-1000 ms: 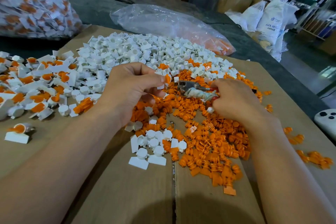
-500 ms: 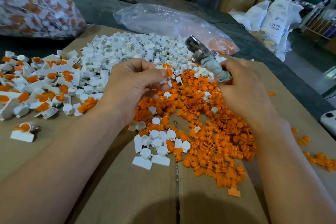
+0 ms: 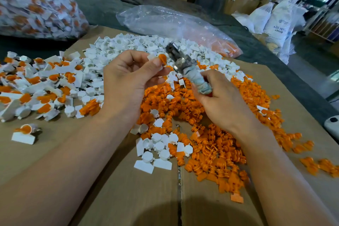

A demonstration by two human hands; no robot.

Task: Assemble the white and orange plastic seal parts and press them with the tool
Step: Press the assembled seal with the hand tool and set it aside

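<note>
My left hand pinches a white seal part with an orange insert between thumb and fingers, held above the piles. My right hand grips the metal press tool by its cloth-wrapped handle. The tool's metal head points up and left, right beside the held seal. Loose orange parts lie heaped under and in front of my right hand. A heap of white parts lies behind both hands.
Assembled white-and-orange seals are spread on the left of the cardboard. One lone seal sits at the near left. A clear plastic bag lies behind, a full bag at far left, and a white device at the right edge.
My right hand lifted the tool off the orange pile and brought it left toward the seal. My left hand raised the seal slightly toward the tool head.
</note>
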